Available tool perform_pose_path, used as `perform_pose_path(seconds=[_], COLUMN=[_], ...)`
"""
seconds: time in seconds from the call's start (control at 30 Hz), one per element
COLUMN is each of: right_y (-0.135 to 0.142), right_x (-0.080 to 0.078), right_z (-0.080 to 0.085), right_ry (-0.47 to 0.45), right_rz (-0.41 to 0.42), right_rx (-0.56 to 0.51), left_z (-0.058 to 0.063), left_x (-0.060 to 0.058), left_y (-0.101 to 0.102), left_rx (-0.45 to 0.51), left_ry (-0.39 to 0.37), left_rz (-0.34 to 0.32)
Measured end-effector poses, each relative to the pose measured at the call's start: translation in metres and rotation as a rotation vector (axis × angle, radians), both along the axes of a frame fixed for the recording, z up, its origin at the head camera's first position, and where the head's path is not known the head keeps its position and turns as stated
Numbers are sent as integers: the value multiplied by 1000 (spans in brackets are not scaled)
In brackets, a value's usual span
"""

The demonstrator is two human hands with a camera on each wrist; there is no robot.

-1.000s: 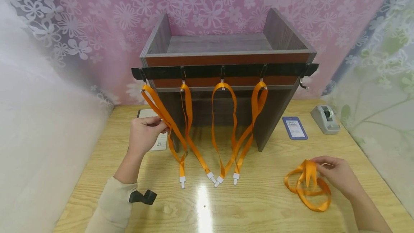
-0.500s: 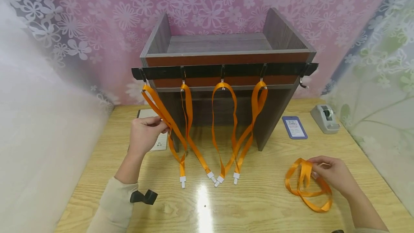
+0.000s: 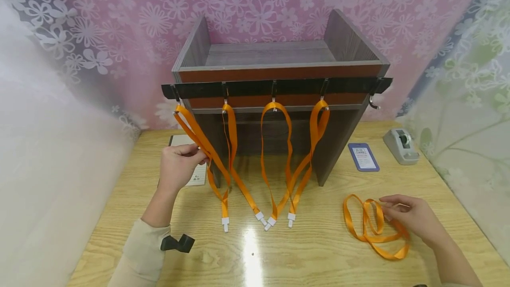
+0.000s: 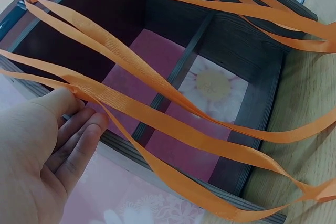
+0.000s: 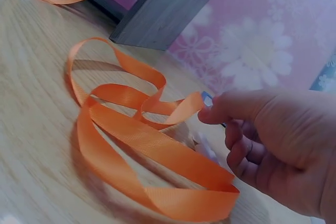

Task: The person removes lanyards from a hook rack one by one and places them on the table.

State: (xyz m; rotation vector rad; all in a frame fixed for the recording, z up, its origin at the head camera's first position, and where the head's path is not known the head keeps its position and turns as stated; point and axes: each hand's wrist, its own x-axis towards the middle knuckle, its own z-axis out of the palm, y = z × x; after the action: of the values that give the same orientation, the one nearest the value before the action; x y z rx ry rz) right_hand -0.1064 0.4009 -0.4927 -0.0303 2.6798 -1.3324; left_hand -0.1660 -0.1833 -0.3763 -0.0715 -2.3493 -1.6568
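Loops of the loose lanyard have spread toward 9 o'clock since the earlier frame, its far loop now lying apart from the rest, while both hands have hardly shifted. Taking 12 o'clock as away from the person, the table carries the rack at 12, with the black rail across its front. Four lanyards hang there; the rail's 3 o'clock end has a free hook.

What seems to count most is how that hook stands to the loose lanyard: near 12 from its coils and about 11 from the right hand, well apart from both. The coils run roughly from 10 to 4, on the right hand's 9 o'clock side. That hand is much the nearer; the left hand is well off, toward 10.

The right hand's grip is narrow: thumb and fingertip appear to pinch one edge of a loop, the rest resting on the table. The left hand pinches the leftmost lanyard partway down, the gap likewise narrow. Smallest is a pale piece behind the loose lanyard, perhaps its clip, mostly hidden.
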Motion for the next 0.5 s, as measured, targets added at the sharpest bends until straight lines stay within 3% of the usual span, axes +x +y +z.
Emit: perform_pose_path(seconds=[0.27,0.5], right_y=[1,-2], right_x=[1,2], right_z=[3,10], right_ry=[-31,-34], right_rz=[0,-8], right_rx=[-106,-90], left_z=[-2,-1], left_x=[-2,-1], left_y=[-1,0], left_rx=[8,8], left_ry=[44,20], left_rz=[7,3])
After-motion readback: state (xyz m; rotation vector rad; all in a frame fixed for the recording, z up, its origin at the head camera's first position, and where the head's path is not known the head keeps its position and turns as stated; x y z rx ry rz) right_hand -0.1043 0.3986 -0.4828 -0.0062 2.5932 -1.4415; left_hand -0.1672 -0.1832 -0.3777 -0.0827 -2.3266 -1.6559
